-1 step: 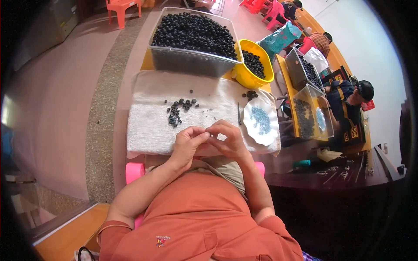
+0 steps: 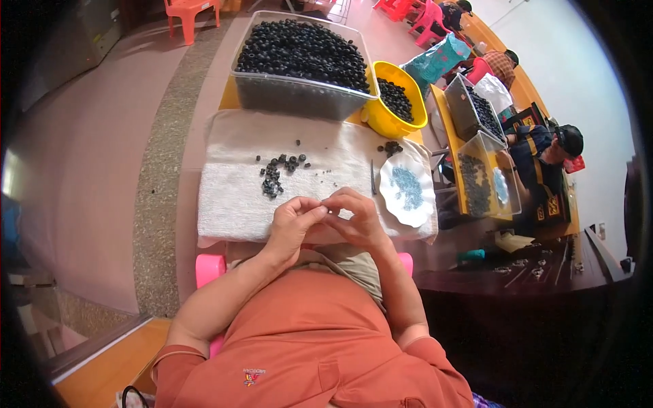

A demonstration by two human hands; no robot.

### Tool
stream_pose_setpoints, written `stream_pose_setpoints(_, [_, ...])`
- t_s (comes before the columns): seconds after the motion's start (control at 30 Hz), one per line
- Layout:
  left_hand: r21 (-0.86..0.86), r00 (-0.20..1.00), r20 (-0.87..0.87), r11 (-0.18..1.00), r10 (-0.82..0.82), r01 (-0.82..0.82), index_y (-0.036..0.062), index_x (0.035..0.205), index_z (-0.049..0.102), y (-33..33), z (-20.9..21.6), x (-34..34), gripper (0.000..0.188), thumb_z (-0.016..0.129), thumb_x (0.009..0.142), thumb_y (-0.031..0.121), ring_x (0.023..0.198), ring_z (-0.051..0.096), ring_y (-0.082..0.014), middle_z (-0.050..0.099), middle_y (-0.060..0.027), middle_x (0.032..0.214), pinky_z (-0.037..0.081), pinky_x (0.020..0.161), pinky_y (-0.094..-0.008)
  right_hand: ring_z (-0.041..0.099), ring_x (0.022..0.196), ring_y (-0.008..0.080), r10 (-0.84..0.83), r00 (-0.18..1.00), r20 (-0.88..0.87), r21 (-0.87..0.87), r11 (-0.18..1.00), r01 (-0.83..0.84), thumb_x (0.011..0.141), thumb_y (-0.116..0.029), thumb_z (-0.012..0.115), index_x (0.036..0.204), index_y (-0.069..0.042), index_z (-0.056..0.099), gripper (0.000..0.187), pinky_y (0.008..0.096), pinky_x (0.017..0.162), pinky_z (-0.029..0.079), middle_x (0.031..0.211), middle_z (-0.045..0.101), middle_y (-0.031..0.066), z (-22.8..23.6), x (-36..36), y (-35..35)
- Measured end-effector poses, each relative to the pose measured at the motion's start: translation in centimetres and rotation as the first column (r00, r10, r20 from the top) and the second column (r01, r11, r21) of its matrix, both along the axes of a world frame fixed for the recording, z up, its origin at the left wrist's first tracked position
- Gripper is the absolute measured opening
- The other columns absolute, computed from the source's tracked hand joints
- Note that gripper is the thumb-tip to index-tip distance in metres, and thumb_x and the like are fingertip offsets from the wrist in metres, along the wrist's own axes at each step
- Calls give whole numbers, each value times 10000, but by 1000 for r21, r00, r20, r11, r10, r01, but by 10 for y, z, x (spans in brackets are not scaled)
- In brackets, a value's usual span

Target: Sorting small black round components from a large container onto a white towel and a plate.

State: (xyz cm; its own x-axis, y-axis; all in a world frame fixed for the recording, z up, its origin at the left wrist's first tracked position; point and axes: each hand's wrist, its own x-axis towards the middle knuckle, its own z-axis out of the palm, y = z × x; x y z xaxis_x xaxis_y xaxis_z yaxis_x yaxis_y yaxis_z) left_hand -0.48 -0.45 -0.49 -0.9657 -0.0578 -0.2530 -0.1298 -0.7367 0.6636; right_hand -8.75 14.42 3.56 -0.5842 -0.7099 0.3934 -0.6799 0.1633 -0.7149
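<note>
My left hand (image 2: 296,221) and my right hand (image 2: 358,221) meet over the near edge of a white cloth (image 2: 228,211), fingertips pinched together. Whatever they hold is too small and too covered to name. Just beyond lies a loose cluster of small black ring-like parts (image 2: 271,185), with tiny specks scattered to its right. To the right of my right hand sits a white scalloped dish (image 2: 413,216) holding small pale-blue pieces (image 2: 407,188). Tweezers, or a similar thin dark tool (image 2: 373,178), lie along the dish's left side. A smaller black pile (image 2: 390,148) rests above it.
A clear bin (image 2: 299,102) heaped with black parts stands at the back, beside a yellow basin (image 2: 388,126) of the same. At the right, a person (image 2: 534,153) sits by another table with clear bins (image 2: 476,204). A red stool (image 2: 192,9) stands far left.
</note>
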Motion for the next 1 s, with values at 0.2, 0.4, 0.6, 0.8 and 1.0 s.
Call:
stream_pose_setpoints(0.2, [-17, 1000, -6, 1000, 8, -8, 26, 971, 613, 1, 1, -1, 105, 656, 896, 85, 784, 622, -97, 659, -45, 872, 503, 734, -237, 606, 681, 186, -20, 999, 41, 15, 1000, 20, 735, -29, 789, 925, -28, 659, 230, 303, 614, 491, 810, 623, 90, -3, -1, 3])
stream_pose_setpoints(0.4, [-52, 999, -35, 998, 25, -26, 40, 966, 601, 3, -3, -1, 100, 655, 903, 98, 755, 611, -76, 649, -26, 853, 499, 700, -219, 618, 694, 154, -3, 987, 158, 1, 1000, 3, 763, -63, 788, 942, -25, 680, 213, 287, 620, 498, 823, 641, 83, -7, 1, 5])
stream_pose_setpoints(0.6, [-43, 999, -31, 999, -9, 8, 41, 972, 589, 2, 4, -1, 120, 664, 896, 93, 759, 603, -64, 645, -24, 850, 495, 695, -201, 628, 755, 134, -4, 967, 254, -22, 1000, 9, 787, -59, 773, 967, -18, 691, 202, 262, 658, 502, 858, 656, 71, -18, 1, 12])
stream_pose_setpoints(0.8, [-21, 998, -24, 998, -64, 64, 49, 980, 577, -1, 2, -1, 126, 658, 888, 78, 784, 617, -87, 644, -34, 873, 520, 715, -236, 639, 738, 143, -6, 968, 249, -60, 998, 21, 787, -49, 761, 968, -11, 690, 198, 268, 647, 515, 856, 658, 80, -19, 2, 12])
stream_pose_setpoints(1.0, [2, 994, -11, 994, -108, 108, 62, 992, 559, -3, 5, 0, 144, 651, 881, 63, 828, 632, -111, 636, -39, 893, 548, 759, -280, 640, 743, 151, 32, 982, 187, 3, 999, -33, 772, -19, 743, 979, -1, 684, 216, 277, 649, 522, 861, 652, 89, -8, -1, 15])
